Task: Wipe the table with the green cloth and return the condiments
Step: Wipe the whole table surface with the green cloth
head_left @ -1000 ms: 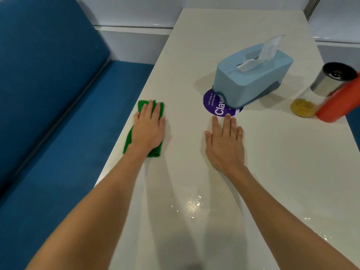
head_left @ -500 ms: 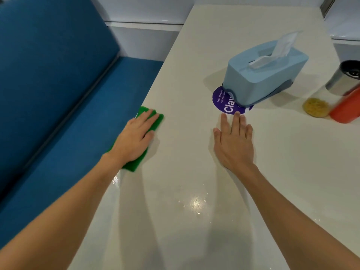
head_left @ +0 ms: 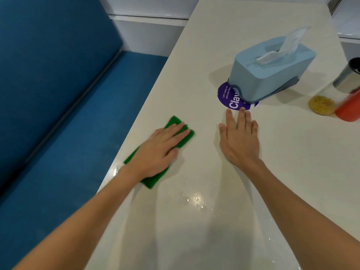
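The left hand point(head_left: 157, 152) lies flat with straight fingers on the green cloth point(head_left: 176, 126), which sits near the left edge of the white table point(head_left: 214, 221). The right hand point(head_left: 240, 141) rests flat and holds nothing, fingertips touching a purple sticker point(head_left: 231, 100) under the blue tissue box point(head_left: 270, 69). A red bottle point(head_left: 348, 108), a metal shaker point(head_left: 347, 78) and a yellow sponge point(head_left: 321, 105) stand at the right.

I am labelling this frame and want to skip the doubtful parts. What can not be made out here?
1. Head view: the middle of the green cloth is hidden under the left hand.
2. The purple sticker is partly covered by the blue tissue box, so its wording is incomplete.
3. The steel container and the red bottle are cut off by the right edge; the bottle is also blurred.
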Demonstrator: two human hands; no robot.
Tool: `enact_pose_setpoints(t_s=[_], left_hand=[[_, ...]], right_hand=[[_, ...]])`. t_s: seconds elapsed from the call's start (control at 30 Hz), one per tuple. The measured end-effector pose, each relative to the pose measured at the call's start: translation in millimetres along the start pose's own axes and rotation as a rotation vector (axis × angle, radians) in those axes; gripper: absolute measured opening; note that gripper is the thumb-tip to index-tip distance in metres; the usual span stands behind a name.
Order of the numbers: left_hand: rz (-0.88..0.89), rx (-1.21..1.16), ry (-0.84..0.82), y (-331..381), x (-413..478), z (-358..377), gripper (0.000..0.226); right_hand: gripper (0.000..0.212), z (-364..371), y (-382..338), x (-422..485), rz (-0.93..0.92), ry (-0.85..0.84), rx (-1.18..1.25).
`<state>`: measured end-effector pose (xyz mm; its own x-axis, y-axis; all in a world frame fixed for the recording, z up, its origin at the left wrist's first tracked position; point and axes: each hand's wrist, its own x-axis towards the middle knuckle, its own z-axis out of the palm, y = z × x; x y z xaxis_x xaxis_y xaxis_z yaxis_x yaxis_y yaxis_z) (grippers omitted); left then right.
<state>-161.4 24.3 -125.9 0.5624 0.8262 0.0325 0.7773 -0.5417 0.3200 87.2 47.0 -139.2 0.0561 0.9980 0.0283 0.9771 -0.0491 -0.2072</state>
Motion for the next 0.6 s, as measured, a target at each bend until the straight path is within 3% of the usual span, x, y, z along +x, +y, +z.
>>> enact_pose_setpoints(t_s=[0.17,0.37,0.47,0.6], left_hand=[[-0.231,0.031,0.074,-57,2,-22,0.062],[-0.501,0.145,0.154,-28,68,-4,0.055],[-0.421,0.144,0.136,-1,68,5,0.065],[-0.121,0.01,0.026,11,13,5,0.061]], right_hand=[[0.055,2,-3,1,0.007,0.015,-0.011],[0.055,2,-2,1,0.016,0.011,-0.024],[0.055,1,-1,1,0.012,0.003,-0.021],[0.055,1,1,1,0.001,-0.002,-0.011]])
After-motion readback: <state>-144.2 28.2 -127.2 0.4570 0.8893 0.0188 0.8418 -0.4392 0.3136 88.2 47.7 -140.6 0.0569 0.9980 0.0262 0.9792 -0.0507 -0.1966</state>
